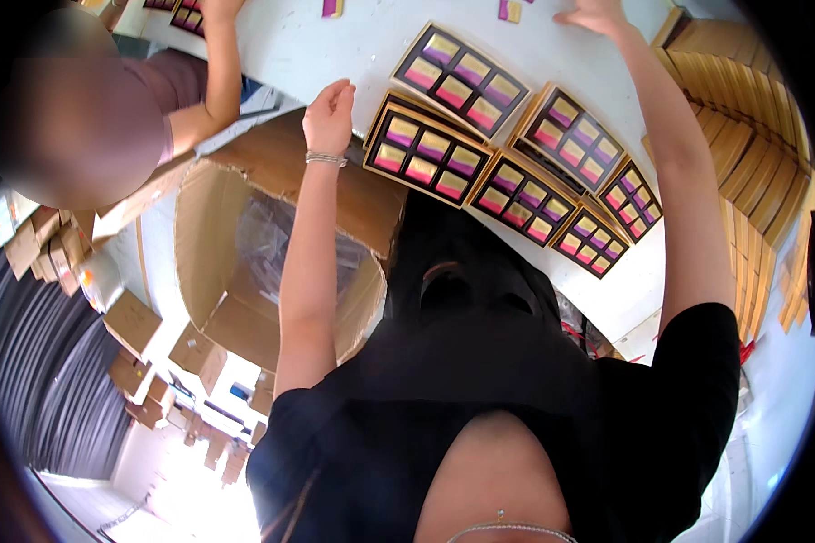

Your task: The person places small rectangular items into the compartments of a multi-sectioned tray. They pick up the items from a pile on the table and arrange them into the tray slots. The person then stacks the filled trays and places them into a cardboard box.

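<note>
A white table (335, 45) fills the upper middle of the frame. On it, six compartment trays (428, 154) lie in a row running from the centre toward the right. An open cardboard box (244, 244) sits left of centre, below the table's edge. The left hand (329, 116) hangs over the box's upper rim, just left of the nearest tray. The right hand (593, 15) rests on the table at the top right. Stacked flat cartons (752, 136) line the right edge.

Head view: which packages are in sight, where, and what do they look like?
Gift trays: five flat rectangles on the white table, dark with gold rims, pink-purple-gold packets in rows.
Big carton: open brown cardboard, below the left hand.
Flat gold boxes: stacked along the right edge.
Small brown cartons: lower left.
</note>
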Demonstrator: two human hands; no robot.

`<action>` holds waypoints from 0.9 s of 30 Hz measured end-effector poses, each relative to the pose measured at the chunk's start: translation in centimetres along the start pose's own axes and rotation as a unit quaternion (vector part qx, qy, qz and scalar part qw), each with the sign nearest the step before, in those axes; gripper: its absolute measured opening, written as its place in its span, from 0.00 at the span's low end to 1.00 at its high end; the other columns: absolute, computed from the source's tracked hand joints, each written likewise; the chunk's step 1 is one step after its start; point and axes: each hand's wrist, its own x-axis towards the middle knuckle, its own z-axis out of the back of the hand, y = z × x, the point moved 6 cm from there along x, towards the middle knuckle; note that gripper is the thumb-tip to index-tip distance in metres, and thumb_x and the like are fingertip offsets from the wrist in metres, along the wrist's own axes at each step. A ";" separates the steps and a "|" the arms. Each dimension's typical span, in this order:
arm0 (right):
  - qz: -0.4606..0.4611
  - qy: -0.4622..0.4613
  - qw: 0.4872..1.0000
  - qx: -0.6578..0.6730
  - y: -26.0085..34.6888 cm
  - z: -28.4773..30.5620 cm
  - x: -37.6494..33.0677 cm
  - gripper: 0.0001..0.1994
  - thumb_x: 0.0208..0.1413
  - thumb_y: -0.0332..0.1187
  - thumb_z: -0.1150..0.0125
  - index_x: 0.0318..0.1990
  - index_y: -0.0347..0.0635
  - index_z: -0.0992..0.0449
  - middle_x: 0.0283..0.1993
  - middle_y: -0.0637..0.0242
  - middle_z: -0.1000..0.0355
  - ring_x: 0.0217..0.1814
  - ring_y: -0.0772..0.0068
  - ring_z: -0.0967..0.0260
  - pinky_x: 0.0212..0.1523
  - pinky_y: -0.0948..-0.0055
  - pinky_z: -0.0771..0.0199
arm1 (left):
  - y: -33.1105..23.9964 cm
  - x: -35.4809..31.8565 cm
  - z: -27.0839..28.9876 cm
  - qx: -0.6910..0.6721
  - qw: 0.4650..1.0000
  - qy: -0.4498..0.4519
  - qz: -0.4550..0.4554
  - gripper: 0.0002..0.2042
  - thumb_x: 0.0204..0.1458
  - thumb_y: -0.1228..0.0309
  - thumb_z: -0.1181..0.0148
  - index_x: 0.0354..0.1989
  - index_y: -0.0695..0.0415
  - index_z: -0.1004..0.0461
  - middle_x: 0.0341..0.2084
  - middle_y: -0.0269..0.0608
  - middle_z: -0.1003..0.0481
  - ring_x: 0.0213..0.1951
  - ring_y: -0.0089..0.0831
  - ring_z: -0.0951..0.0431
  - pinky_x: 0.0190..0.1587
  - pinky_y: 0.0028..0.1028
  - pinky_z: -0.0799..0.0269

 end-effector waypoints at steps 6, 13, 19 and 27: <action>0.116 -0.291 0.941 0.130 13.4 2.2 -16.8 0.49 0.39 0.53 0.28 0.68 0.44 0.44 0.57 0.42 0.37 0.59 0.43 0.39 0.58 0.48 0.39 | 3.0 -7.4 1.1 -0.203 0.956 0.101 0.188 0.22 0.66 0.56 0.54 0.59 0.59 0.30 0.56 0.42 0.27 0.58 0.31 0.29 0.53 0.32 0.31; 0.115 -0.172 0.970 0.127 23.7 -5.3 -25.8 0.58 0.27 0.58 0.22 0.68 0.41 0.44 0.60 0.43 0.43 0.61 0.44 0.44 0.55 0.46 0.46 | 1.8 -8.4 -0.1 -0.200 0.954 0.097 0.201 0.25 0.65 0.49 0.55 0.60 0.56 0.30 0.59 0.38 0.29 0.63 0.33 0.36 0.53 0.44 0.31; 0.141 -0.182 0.966 0.121 25.3 -5.1 -24.3 0.54 0.32 0.57 0.24 0.66 0.40 0.42 0.60 0.42 0.43 0.60 0.43 0.44 0.57 0.47 0.47 | 3.3 -7.8 -1.0 -0.048 0.998 -0.005 0.049 0.18 0.58 0.55 0.43 0.44 0.56 0.19 0.29 0.46 0.19 0.35 0.33 0.18 0.42 0.28 0.26; 0.117 -0.159 0.979 0.052 27.2 -6.0 -23.8 0.52 0.35 0.55 0.25 0.66 0.38 0.43 0.67 0.43 0.46 0.68 0.44 0.49 0.61 0.42 0.50 | 0.7 -8.6 -0.3 0.035 0.998 -0.050 0.031 0.15 0.51 0.62 0.38 0.45 0.53 0.19 0.33 0.47 0.19 0.37 0.38 0.17 0.43 0.31 0.24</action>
